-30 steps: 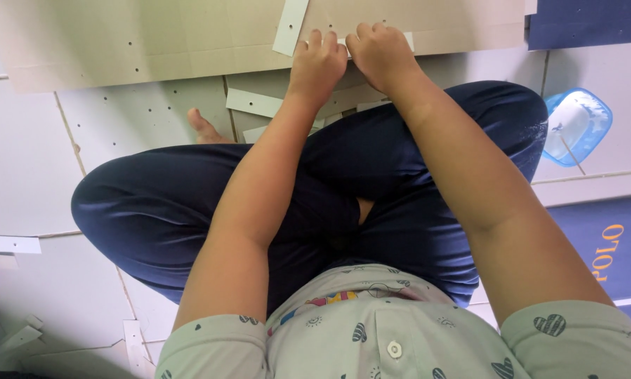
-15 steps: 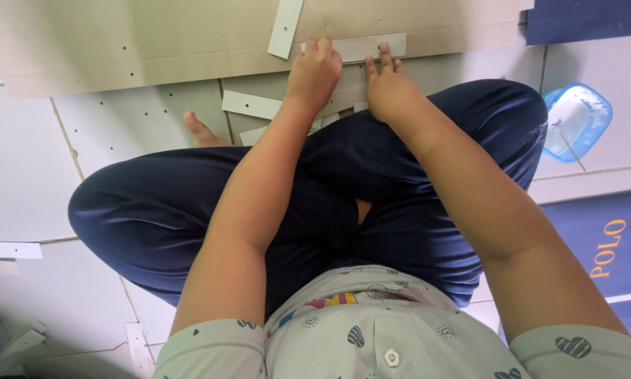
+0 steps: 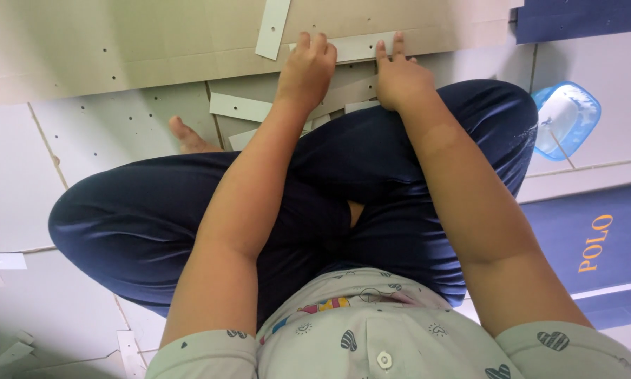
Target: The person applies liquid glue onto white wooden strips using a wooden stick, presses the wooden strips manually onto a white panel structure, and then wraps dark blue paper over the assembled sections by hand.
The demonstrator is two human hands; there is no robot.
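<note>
I sit cross-legged on the floor in dark blue trousers. My left hand (image 3: 305,70) rests knuckles up on a narrow pale cardboard strip (image 3: 361,46) that lies on a large tan cardboard sheet (image 3: 154,42). My right hand (image 3: 397,76) lies just right of it, its fingertips pressed on the same strip. Another pale strip with holes (image 3: 272,28) lies slanted on the sheet, left of my left hand. More strips (image 3: 239,107) lie under my wrists near my bare foot (image 3: 189,137).
A clear blue plastic tub (image 3: 564,119) stands at the right by my knee. Dark blue flat sheets (image 3: 589,238) lie at the right and top right. White punched boards (image 3: 104,133) cover the floor at the left, with loose scraps at the lower left.
My right hand has drawn back toward my knee and apart from my left hand. Its fingers now press flat on the strip. My left hand has stayed almost in place.
</note>
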